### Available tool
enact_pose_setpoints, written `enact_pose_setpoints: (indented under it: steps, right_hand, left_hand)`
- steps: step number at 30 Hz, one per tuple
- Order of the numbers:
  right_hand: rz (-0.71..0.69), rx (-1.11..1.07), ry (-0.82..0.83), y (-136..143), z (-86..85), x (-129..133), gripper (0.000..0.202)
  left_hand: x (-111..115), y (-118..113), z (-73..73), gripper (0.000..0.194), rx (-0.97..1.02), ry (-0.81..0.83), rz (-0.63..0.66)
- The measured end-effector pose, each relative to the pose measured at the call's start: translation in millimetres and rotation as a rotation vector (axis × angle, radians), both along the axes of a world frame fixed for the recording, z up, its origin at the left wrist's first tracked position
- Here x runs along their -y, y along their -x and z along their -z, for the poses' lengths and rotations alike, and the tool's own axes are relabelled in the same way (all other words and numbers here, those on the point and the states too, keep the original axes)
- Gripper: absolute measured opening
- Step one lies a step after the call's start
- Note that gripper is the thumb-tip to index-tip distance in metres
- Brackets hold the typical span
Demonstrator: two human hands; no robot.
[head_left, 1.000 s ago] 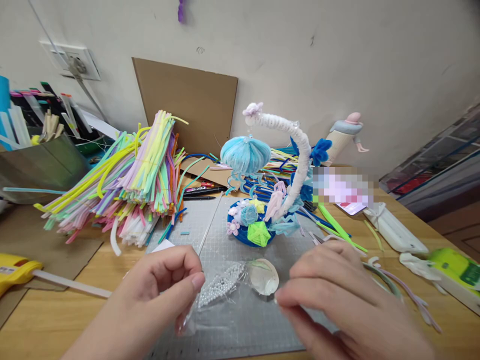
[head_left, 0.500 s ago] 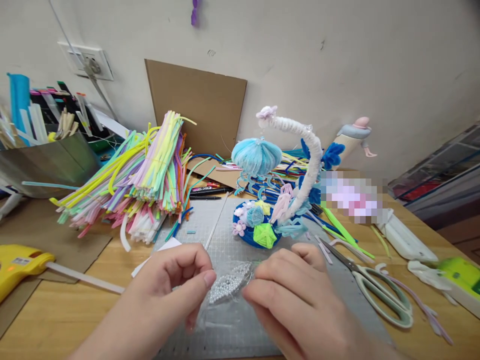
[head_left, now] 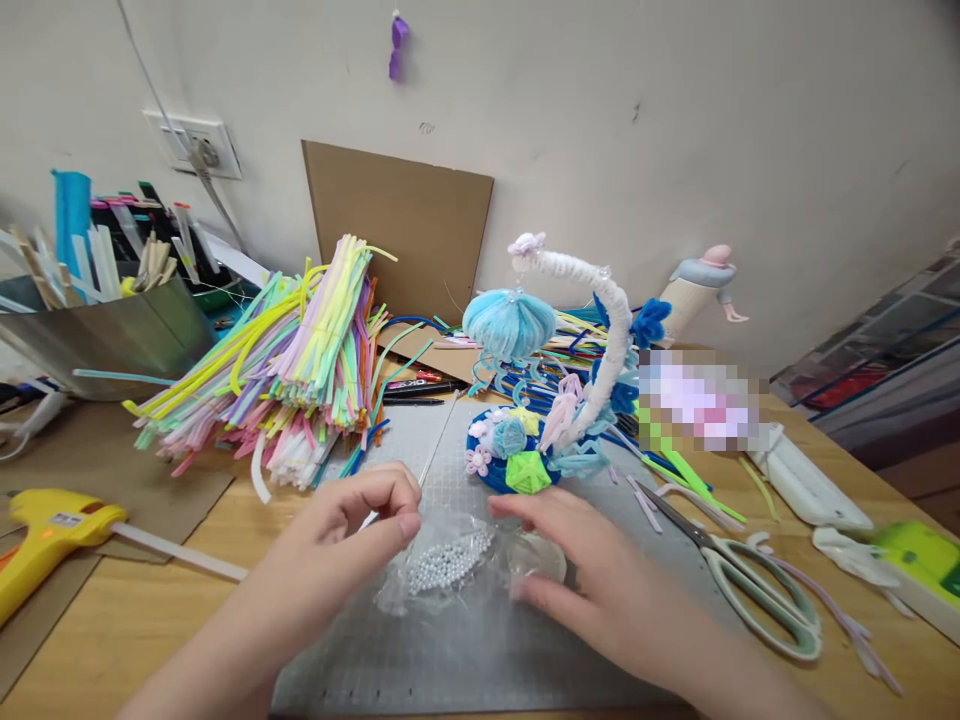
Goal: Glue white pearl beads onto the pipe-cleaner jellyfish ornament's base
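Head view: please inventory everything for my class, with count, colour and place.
Wall: one, grey, behind
Table: one, brown, underneath
Cutting mat: one, grey, centre
Jellyfish ornament: one, multicoloured, back of mat
Bead bag: one, clear, on mat
Rounded object: one, whitish, by bag
Thin rod: one, pale, on mat
Pipe cleaners: uncounted, multicoloured, piled left
Scissors: one, green-handled, right
Glue gun: one, yellow, left
Container: one, silvery, far left
Markers: several, mixed, behind container
Upright cardboard: one, brown, against wall
Figure: one, pink and blue-grey, back right
Oblong item: one, white, right
Boxy item: one, yellow-green, right edge
Socket plate: one, white, wall left
Hanging strip: one, purple, on wall
Left hand: one, left of bag
Right hand: one, at rounded object
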State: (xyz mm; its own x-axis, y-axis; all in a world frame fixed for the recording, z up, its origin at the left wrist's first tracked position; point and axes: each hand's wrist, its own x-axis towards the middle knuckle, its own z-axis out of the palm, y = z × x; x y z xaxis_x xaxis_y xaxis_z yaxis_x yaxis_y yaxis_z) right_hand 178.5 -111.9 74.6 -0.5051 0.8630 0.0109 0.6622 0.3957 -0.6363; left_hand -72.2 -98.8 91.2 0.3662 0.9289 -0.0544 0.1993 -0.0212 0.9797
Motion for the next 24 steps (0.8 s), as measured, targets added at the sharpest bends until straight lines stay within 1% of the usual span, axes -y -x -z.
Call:
enact_pose_setpoints:
  steps: [2, 3, 4, 7, 9, 11, 13, 16, 18, 21, 24]
  right_hand:
    - [-0.002, -0.128, 0.012, 7, 3.5, -2, 0.022]
    - [0.009, -0.194, 0.024, 9, 5.2, -3, 0.012]
    - [0.032, -0.258, 0.048, 10, 6.7, -3, 0.009]
    - [0.126, -0.438, 0.194, 9, 10.3, -2, 0.013]
    - [0.16, -0.61, 0.317, 9, 12.1, 0, 0.018]
    - [0.187, -0.79, 0.403, 10, 13.6, 3, 0.021]
    - [0.233, -0.914, 0.427, 12, 15.0, 4, 0.021]
    - [0.279, -1.009, 0.397, 14, 17.3, 3, 0.022]
    - [0.279, -1.04, 0.374, 14, 19.6, 0, 0.022]
    - [0.282, -1.048, 0.346, 12, 25.1, -6, 0.02]
    - [0.28, -1.064, 0.344, 11, 31.2, -11, 0.019]
  left_hand:
    - [-3, 0, 1.0, 0.024, 0.048, 0.022, 0.007]
    - [-5, 0, 1.3, 0.025, 0.074, 0.04, 0.006]
    - [-6, 0, 1.3, 0.025, 0.102, 0.058, 0.006]
    - [-8, 0, 1.0, 0.021, 0.178, 0.103, -0.011]
    - [-9, 0, 1.1, 0.02, 0.213, 0.121, -0.021]
    - [-10, -2, 2.2, 0.021, 0.25, 0.135, -0.034]
    - [-11, -3, 4.6, 0.026, 0.345, 0.148, -0.054]
    - [-15, -6, 10.3, 0.034, 0.479, 0.141, -0.067]
    - [-17, -8, 14.4, 0.039, 0.427, 0.124, -0.049]
    - [-20, -10, 19.5, 0.048, 0.222, 0.157, -0.004]
    - [-22, -12, 24.5, 0.052, 0.056, 0.178, 0.021]
